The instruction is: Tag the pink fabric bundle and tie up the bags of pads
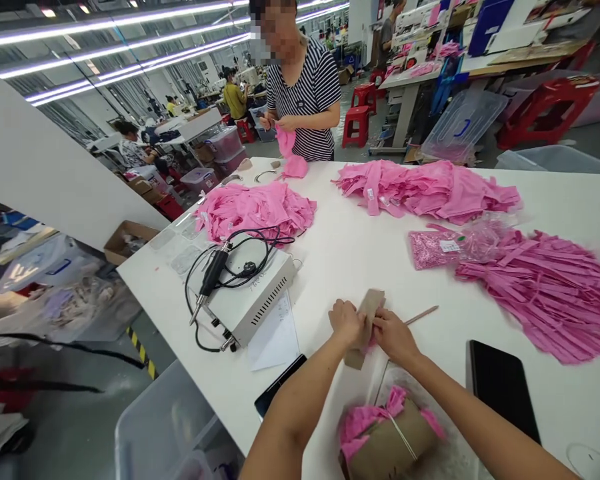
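Above the white table, my left hand (347,322) has its fingers curled around one side of a folded strip of brown cardboard (371,303). My right hand (394,335) pinches the other side, close to the left. A little pink fabric shows between the hands under the strip; most of it is hidden. Beside my right hand lies a brown pencil (423,315). Below my forearms sits a bundle of pink fabric (359,427) wrapped in brown cardboard (380,455), with a white band around it.
A grey box-shaped machine (260,300) with a black-handled tool (213,270) stands left. Pink fabric piles (260,210) lie further back, long pink strips (550,287) at right. Two dark phones (503,387) flank my arms. A co-worker (303,93) handles pink fabric across the table.
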A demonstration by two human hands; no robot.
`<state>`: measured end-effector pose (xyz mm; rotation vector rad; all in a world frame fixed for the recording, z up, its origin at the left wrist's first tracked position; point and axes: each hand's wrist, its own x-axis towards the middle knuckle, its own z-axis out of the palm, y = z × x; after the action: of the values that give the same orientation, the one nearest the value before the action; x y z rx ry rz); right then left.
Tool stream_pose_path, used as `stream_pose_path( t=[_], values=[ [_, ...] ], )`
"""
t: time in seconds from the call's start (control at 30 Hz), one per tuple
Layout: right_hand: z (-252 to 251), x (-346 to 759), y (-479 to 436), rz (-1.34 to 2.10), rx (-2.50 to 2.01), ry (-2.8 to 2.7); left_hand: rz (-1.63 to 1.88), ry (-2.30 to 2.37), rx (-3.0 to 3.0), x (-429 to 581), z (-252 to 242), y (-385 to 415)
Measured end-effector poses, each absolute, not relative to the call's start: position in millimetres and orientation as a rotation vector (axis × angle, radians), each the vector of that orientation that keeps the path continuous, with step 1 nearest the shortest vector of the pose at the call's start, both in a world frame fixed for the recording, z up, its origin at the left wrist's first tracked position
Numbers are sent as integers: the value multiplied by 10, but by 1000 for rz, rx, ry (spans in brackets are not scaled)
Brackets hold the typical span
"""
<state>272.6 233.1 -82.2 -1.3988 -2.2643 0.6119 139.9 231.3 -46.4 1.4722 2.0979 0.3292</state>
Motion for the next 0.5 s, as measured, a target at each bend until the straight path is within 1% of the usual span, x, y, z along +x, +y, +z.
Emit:
stream_pose_path(
  t=[0.13, 0.27, 0.4, 0.5],
  values=[
    [-840, 2842, 2362, 651, -1521, -2223, 323, 2126, 1431, 1494, -486, 2316],
    [-805, 2894, 2430, 691, -1551, -2178, 342, 2122, 1293, 1448, -484, 2326],
    [-695, 2922, 2456, 731, -1522, -2107, 369, 2148, 1047, 1081, -492, 2351],
    [-589, 2978, 2370, 751, -1491, -2056, 465, 2198, 864, 693, -503, 2349]
  ],
)
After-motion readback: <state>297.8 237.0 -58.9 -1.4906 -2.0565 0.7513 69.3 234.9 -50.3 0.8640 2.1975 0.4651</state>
